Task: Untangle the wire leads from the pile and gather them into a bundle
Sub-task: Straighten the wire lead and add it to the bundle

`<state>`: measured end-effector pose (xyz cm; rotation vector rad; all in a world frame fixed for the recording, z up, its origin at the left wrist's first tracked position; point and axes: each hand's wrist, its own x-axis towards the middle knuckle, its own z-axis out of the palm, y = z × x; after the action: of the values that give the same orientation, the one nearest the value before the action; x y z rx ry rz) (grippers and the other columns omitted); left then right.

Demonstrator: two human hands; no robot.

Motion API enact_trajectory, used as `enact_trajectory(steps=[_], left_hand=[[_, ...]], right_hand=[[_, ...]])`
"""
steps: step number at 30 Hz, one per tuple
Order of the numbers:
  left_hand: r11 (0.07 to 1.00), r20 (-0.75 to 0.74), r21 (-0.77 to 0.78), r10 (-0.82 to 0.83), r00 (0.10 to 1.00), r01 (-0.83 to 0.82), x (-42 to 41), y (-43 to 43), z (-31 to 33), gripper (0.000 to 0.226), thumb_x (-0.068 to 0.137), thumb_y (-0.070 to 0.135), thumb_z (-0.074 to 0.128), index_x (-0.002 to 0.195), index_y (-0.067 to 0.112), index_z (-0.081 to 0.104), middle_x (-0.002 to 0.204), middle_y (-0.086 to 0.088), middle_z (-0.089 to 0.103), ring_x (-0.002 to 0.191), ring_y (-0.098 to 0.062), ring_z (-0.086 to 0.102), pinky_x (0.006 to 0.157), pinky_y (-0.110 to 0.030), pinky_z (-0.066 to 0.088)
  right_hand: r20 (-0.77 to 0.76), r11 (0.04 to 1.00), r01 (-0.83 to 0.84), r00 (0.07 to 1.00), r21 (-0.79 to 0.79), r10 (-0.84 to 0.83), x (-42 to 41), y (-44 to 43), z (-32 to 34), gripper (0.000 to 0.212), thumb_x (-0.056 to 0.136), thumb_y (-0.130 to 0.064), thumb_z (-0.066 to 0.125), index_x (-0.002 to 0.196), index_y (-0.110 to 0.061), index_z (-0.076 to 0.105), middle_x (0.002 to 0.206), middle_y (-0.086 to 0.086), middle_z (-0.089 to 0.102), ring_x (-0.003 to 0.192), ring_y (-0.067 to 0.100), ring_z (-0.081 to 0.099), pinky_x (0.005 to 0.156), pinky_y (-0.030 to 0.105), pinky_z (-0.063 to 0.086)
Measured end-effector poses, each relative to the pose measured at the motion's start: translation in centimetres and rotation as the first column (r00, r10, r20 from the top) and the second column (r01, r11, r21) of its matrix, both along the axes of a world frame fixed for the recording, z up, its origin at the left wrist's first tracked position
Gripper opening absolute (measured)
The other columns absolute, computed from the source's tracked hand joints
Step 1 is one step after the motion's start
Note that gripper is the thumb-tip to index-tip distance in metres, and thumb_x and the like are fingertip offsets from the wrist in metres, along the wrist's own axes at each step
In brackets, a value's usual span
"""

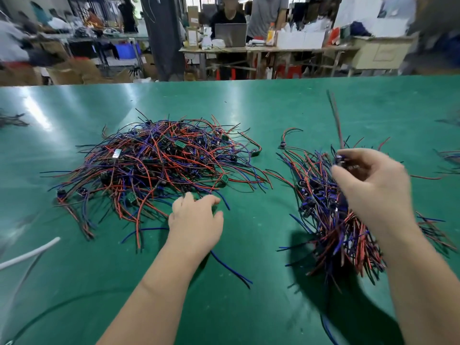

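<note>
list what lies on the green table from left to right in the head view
white cable → tangled pile of wire leads → gathered bundle. Left out: left hand at the pile's near edge, right hand pinching a single lead over the bundle.

A white cable (pixel 29 253) lies at the left edge of the green tabletop (pixel 249 100). Beyond the tabletop's far edge stand a grey laptop (pixel 230 34), cardboard boxes (pixel 72 70) and a dark pillar (pixel 163 38).
</note>
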<state>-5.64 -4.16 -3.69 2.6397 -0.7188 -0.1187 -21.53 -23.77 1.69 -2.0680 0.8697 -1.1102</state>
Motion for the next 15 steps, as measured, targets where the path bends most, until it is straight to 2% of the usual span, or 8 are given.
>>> enact_trajectory(steps=[1, 3, 5, 8, 12, 15], left_hand=[[0.996, 0.007, 0.089, 0.01, 1.0, -0.01, -0.1, -0.1, -0.4, 0.039, 0.093, 0.041, 0.048, 0.133, 0.038, 0.049, 0.131, -0.008, 0.046, 0.129, -0.03, 0.036, 0.106, -0.042, 0.032], [0.984, 0.067, 0.178, -0.009, 0.998, -0.003, -0.1, -0.3, -0.8, 0.04, 0.095, 0.042, 0.046, 0.135, 0.037, 0.046, 0.138, -0.006, 0.044, 0.13, -0.029, 0.037, 0.107, -0.042, 0.029], [0.985, 0.154, 0.171, -0.019, 0.988, -0.008, 0.3, -0.2, -0.9, 0.034, 0.096, 0.037, 0.048, 0.129, 0.03, 0.054, 0.132, -0.003, 0.05, 0.122, -0.027, 0.045, 0.1, -0.041, 0.035], [0.997, 0.19, 0.08, -0.002, 0.982, -0.013, 0.9, -0.1, -0.7, 0.026, 0.094, 0.026, 0.053, 0.119, 0.025, 0.063, 0.119, -0.001, 0.06, 0.111, -0.025, 0.055, 0.092, -0.036, 0.041], [0.97, 0.035, -0.235, 0.077, 0.996, -0.066, 0.9, 0.3, -0.5, 0.029, 0.084, 0.009, 0.058, 0.108, 0.022, 0.069, 0.106, 0.002, 0.07, 0.1, -0.021, 0.063, 0.089, -0.034, 0.05], [0.887, -0.047, -0.448, 0.103, 0.994, -0.113, 1.0, 0.2, -0.4, 0.022, 0.079, 0.007, 0.063, 0.094, 0.021, 0.07, 0.088, 0.01, 0.069, 0.083, -0.008, 0.064, 0.08, -0.023, 0.048]], right_hand=[[-0.121, 0.997, 0.074, 0.99, -0.037, -0.078, -0.4, -0.9, 0.0, 0.022, 0.079, -0.019, 0.067, 0.1, -0.024, 0.071, 0.097, 0.005, 0.07, 0.091, 0.022, 0.065, 0.09, 0.035, 0.05], [-0.376, 0.985, 0.156, 0.911, -0.073, -0.172, -1.1, -2.1, -0.2, 0.03, 0.081, -0.023, 0.064, 0.11, -0.017, 0.069, 0.107, 0.016, 0.064, 0.099, 0.032, 0.059, 0.092, 0.037, 0.045], [-0.487, 0.983, 0.182, 0.855, -0.038, -0.177, -1.3, -2.3, -0.3, 0.04, 0.083, -0.026, 0.064, 0.121, -0.016, 0.063, 0.117, 0.022, 0.055, 0.107, 0.037, 0.053, 0.096, 0.04, 0.041], [-0.41, 0.987, 0.153, 0.898, -0.047, -0.159, -0.9, -1.7, -0.2, 0.039, 0.084, -0.023, 0.062, 0.123, -0.02, 0.06, 0.12, 0.016, 0.049, 0.111, 0.03, 0.048, 0.097, 0.035, 0.036], [-0.304, 0.998, 0.039, 0.951, -0.056, -0.054, 0.0, -0.2, -0.3, 0.027, 0.084, -0.022, 0.062, 0.111, -0.024, 0.066, 0.103, 0.001, 0.048, 0.095, 0.017, 0.049, 0.084, 0.025, 0.033], [-0.256, 0.999, -0.029, 0.967, -0.023, 0.023, 0.5, 0.8, -0.6, 0.019, 0.084, -0.023, 0.063, 0.101, -0.03, 0.068, 0.098, 0.0, 0.055, 0.083, 0.013, 0.052, 0.076, 0.025, 0.036]])
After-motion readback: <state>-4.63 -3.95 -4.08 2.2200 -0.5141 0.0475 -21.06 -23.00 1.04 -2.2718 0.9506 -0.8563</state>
